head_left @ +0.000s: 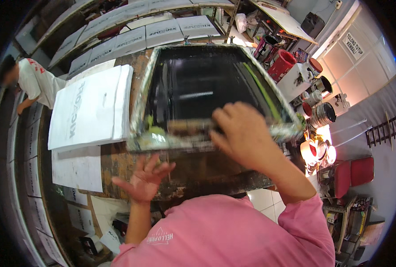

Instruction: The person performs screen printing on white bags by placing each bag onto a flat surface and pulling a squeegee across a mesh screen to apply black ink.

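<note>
A screen printing frame [141, 107] with a dark, ink-covered mesh is set over the wooden table, its rim smeared with paint. Toward the frame's near edge, my right hand [242, 131] is closed round a wooden squeegee [187, 127], which is blurred and partly hidden behind the fingers. Below the near left corner of the frame, my left hand [144, 178] is held with its fingers spread and nothing in it. Beside the frame on the left lies a thick stack of printed white sheets [91, 107].
Racks of printed white sheets [162, 33] run along the back and left. A person in a white shirt [40, 80] stands at the far left. Ink cans and a red bucket [281, 63] crowd the right side. Red chairs [362, 171] stand at the lower right.
</note>
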Demonstrator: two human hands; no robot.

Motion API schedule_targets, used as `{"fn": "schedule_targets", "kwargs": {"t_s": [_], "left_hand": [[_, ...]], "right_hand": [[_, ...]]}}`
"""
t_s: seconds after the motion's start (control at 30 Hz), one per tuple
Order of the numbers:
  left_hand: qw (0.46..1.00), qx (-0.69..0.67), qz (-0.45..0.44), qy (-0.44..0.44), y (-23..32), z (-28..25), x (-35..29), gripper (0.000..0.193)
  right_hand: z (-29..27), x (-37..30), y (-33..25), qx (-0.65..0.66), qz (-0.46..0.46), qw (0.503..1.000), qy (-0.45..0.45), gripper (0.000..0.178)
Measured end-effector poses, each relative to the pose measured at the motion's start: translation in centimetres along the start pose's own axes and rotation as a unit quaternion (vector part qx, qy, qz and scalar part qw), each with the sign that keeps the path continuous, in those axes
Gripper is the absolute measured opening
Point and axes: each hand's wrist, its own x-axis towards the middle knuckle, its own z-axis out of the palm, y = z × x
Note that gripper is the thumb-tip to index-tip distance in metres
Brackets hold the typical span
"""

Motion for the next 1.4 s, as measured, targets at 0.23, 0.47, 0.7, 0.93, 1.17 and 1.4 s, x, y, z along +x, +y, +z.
{"fn": "schedule_targets", "kwargs": {"t_s": [0.23,0.47,0.7,0.93,1.17,1.4], "left_hand": [[0.892,0.443,0.004,0.091,1.8,4.3,10.7,0.113],[0.243,0.952,-0.155,0.107,-6.0,-2.7,5.1,0.111],[0.38,0.917,-0.017,0.119,-4.1,-1.5,10.2,0.078],[0.566,0.777,0.058,0.271,0.8,2.9,17.3,0.04],[0.486,0.794,0.077,0.358,13.8,-1.9,8.6,0.047],[0.45,0.78,0.065,0.43,28.5,-8.8,-1.5,0.05]], "right_hand": [[-5.8,8.4,2.5,-0.104,-0.017,0.971,0.215,0.033],[-9.2,12.5,2.6,0.004,0.017,0.975,0.223,0.039],[-12.2,15.6,2.2,0.076,0.114,0.978,0.16,0.049],[-14.0,16.4,1.1,0.078,0.186,0.975,0.092,0.049],[-11.7,14.7,2.2,-0.014,0.093,0.98,0.176,0.047],[-10.6,13.5,1.8,-0.07,0.056,0.979,0.184,0.044]]}}
